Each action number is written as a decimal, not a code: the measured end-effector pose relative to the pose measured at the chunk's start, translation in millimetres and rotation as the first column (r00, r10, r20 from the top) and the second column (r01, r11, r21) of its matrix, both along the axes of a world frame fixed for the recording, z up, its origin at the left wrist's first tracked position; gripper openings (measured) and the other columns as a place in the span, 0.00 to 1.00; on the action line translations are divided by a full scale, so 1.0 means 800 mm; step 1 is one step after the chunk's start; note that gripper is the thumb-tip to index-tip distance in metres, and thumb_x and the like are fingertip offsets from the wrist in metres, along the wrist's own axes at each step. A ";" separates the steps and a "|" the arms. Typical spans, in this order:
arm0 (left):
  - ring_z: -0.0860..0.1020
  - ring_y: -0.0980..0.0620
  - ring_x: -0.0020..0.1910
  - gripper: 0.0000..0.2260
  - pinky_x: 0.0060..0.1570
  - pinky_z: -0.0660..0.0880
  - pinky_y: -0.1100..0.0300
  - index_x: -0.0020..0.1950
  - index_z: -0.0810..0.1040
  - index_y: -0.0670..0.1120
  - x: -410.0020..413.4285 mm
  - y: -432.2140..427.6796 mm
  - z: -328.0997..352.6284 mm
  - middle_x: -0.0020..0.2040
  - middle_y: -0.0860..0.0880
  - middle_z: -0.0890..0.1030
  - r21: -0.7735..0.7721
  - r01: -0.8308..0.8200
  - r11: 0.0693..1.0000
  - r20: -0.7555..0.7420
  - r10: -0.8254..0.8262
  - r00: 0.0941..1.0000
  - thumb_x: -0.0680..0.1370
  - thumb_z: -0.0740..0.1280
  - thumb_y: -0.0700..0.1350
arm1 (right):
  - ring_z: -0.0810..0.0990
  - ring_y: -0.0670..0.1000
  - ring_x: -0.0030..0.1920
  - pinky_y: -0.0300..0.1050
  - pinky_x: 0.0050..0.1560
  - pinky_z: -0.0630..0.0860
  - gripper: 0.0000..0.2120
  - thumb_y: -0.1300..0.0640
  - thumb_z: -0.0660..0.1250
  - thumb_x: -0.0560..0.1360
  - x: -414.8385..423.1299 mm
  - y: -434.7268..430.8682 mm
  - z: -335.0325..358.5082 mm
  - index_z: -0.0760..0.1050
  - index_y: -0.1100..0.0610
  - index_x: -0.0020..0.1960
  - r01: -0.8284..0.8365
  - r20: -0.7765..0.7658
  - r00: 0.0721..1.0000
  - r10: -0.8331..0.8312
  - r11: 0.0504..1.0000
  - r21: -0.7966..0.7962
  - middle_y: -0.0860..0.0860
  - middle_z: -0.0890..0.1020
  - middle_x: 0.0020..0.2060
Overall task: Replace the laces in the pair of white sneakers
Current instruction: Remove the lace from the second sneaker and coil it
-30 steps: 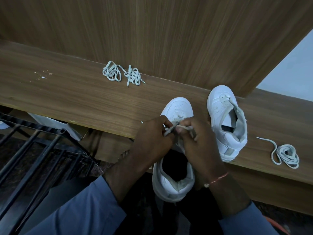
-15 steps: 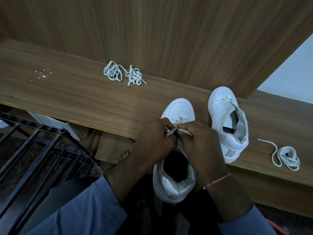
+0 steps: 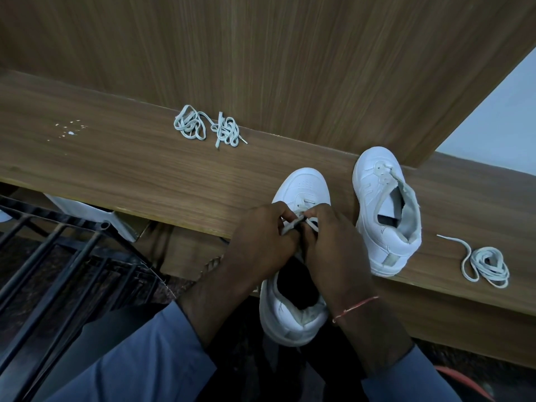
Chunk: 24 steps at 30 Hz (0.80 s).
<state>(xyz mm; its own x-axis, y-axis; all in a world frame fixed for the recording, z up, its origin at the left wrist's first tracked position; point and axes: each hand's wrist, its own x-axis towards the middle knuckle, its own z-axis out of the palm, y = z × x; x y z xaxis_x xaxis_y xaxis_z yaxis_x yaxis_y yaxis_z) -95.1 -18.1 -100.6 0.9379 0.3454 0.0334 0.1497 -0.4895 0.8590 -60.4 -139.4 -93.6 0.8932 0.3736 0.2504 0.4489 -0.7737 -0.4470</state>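
Near sneaker (image 3: 301, 184): toe on the wooden ledge (image 3: 116, 169), heel hanging past its edge toward the person. Left hand (image 3: 261, 242) and right hand (image 3: 333, 245) both pinch a lace (image 3: 293, 223) over the lower eyelets, fingers curled tight. Risk: a hard tug could drag the overhanging shoe off, or slip the lace end free. Knuckles hide the eyelets; which hole is being worked, cannot tell. Second sneaker (image 3: 374, 204) just beside; coiled lace (image 3: 487, 265) and tangled laces (image 3: 206, 129) well apart.
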 end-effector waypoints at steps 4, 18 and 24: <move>0.77 0.55 0.30 0.02 0.31 0.72 0.60 0.42 0.80 0.50 -0.001 -0.001 0.003 0.31 0.51 0.80 0.002 0.005 1.000 0.000 -0.005 1.000 0.72 0.69 0.44 | 0.77 0.55 0.54 0.49 0.51 0.72 0.09 0.55 0.61 0.80 0.001 0.000 0.001 0.75 0.57 0.57 0.029 -0.037 0.999 -0.030 0.999 -0.030 0.53 0.80 0.53; 0.78 0.50 0.30 0.03 0.35 0.78 0.49 0.42 0.80 0.48 -0.001 0.003 0.005 0.31 0.49 0.79 -0.050 -0.001 0.999 0.021 0.002 1.000 0.71 0.68 0.41 | 0.81 0.49 0.41 0.48 0.45 0.77 0.15 0.55 0.60 0.77 0.041 -0.036 0.045 0.72 0.52 0.31 0.467 -0.503 0.762 0.408 0.192 0.863 0.49 0.82 0.36; 0.77 0.53 0.29 0.06 0.35 0.77 0.54 0.47 0.79 0.51 -0.002 0.002 0.007 0.31 0.50 0.79 -0.043 0.006 0.999 0.000 -0.006 1.000 0.71 0.68 0.44 | 0.59 0.46 0.22 0.40 0.27 0.67 0.18 0.61 0.58 0.76 0.031 -0.043 0.050 0.59 0.51 0.29 0.630 -0.643 0.722 0.254 0.143 0.764 0.47 0.59 0.23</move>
<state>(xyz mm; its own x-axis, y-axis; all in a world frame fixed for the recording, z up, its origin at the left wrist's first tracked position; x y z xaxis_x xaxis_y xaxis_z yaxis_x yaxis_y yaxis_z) -96.6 -16.8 -95.0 0.9398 0.3412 0.0189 0.1469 -0.4534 0.8791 -35.6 -173.8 -54.0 0.9520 0.0407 -0.3033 -0.2907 0.4306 -0.8545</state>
